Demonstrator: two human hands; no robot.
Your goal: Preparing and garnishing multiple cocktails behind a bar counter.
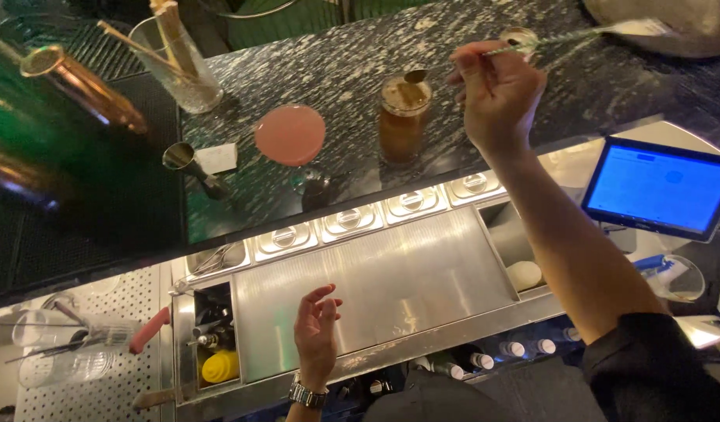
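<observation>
Reaching across the dark speckled counter [352, 62], we held our right hand [496, 98] above the far edge, its fingers pinched on a long twisted bar spoon [563, 37] that ran off toward the upper right. The spoon's small bowl hung just over the rim of a tall glass of amber drink [401, 117], which stood on the counter just left of that hand. Beside the amber glass, further left, stood a stemmed glass of pink drink [290, 135], and near it a metal jigger [189, 166] lay by a small white card [217, 157]. Our left hand [317, 332] hovered low over the steel workstation lid [391, 281], released, fingers loosely curled and grasping nothing, a metal watch [307, 394] on its wrist. At the back left, a clear tumbler of straws [180, 66] stood next to a copper shaker [82, 86]. On the right, a tablet with a blue screen [661, 187] leaned at the counter's edge.
</observation>
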